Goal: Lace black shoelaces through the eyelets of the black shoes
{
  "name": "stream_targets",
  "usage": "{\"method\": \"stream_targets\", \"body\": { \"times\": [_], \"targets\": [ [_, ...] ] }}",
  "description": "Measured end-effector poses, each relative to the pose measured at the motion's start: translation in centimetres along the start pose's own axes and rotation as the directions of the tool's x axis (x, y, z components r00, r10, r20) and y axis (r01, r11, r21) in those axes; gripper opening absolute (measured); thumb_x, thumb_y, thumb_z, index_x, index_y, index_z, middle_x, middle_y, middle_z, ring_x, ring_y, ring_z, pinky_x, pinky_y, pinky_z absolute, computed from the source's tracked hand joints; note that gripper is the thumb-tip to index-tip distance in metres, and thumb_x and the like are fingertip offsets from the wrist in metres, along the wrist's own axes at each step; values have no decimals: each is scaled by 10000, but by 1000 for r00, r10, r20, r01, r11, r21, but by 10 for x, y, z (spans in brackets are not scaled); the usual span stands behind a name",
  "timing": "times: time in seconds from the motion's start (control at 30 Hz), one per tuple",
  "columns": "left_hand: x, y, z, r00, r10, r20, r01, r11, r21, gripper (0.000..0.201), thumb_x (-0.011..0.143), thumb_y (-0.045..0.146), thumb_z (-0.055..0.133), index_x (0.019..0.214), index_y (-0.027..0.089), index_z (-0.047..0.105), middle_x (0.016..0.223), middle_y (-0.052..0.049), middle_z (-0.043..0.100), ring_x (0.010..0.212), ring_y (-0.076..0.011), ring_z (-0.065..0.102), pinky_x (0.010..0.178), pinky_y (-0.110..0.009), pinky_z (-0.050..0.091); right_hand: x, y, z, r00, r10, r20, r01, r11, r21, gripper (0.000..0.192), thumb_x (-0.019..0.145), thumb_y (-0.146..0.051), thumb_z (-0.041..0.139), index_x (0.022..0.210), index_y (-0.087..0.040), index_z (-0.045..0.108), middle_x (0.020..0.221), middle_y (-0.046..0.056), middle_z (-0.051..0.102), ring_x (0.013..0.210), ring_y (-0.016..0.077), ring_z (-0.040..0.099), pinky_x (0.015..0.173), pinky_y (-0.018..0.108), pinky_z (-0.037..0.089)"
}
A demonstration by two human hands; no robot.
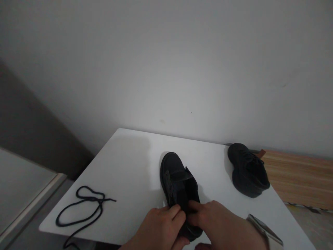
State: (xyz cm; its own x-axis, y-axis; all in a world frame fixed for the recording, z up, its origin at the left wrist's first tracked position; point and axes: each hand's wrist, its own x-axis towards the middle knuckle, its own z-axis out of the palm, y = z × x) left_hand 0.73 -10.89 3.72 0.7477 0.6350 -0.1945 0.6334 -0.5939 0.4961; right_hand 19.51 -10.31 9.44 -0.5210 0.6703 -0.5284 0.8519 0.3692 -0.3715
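A black shoe (172, 163) lies on the white table with its toe pointing away from me, its opening spread wide and no lace visible in it. My left hand (163, 224) is closed on the left edge of the shoe's opening, fingers curled. From the other side, my right hand (208, 218) grips the right edge near the heel, with its fingertips reaching into the opening. Part of those fingertips is hidden inside the shoe. A loose black shoelace (96, 199) lies looped on the table to the left, one end hanging over the front edge.
A second black shoe (243, 170), laced, stands at the right side of the white table (130, 156). Behind the table rises a pale wall (166, 69). A wood-grain board (299, 173) is beyond the right edge. My right wrist wears a watch (265, 231).
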Motion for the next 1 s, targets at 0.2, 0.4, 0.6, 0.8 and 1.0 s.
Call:
{"method": "stream_targets", "body": {
  "times": [0.2,0.4,0.6,0.8,1.0],
  "targets": [
    [-33,-31,-9,867,140,-479,-112,990,88,273,935,261,616,1205,233,592,1205,-84,703,1017,-230,708,818,-309,591,6,14,22,993,-25,-114,49,976,214,204,783,-277,741,981,-236,762,1079,53,717,920,222,700,819,280,502],
    [-102,-130,-31,792,-172,-586,311,940,143,208,934,351,569,1066,238,682,1047,-68,729,962,-253,699,858,-356,566,-1,15,21,987,18,-162,23,969,245,328,755,-204,745,1081,-239,733,1107,68,709,925,236,701,824,290,527],
    [-165,-195,-21,829,-235,-508,361,918,164,420,871,183,479,1226,307,667,1237,-31,713,1147,-245,661,1035,-361,496,-9,20,20,975,2,-220,41,980,193,476,748,-190,759,1212,-265,686,1285,86,654,992,244,723,872,309,566],
    [-147,-191,-16,859,-335,-387,419,895,156,409,829,107,433,1129,225,685,1150,-91,710,1077,-270,651,961,-423,493,-21,24,25,906,-52,-419,92,993,76,443,806,-211,710,1244,-265,671,1392,133,589,959,248,750,826,329,618],
    [-127,-169,-24,854,-372,-363,431,898,92,205,799,98,444,829,201,619,876,-54,660,836,-228,624,796,-350,476,-30,18,26,775,-87,-626,173,982,77,269,935,-251,567,1181,-237,673,1333,154,591,883,206,747,780,298,628]
  ]
}}
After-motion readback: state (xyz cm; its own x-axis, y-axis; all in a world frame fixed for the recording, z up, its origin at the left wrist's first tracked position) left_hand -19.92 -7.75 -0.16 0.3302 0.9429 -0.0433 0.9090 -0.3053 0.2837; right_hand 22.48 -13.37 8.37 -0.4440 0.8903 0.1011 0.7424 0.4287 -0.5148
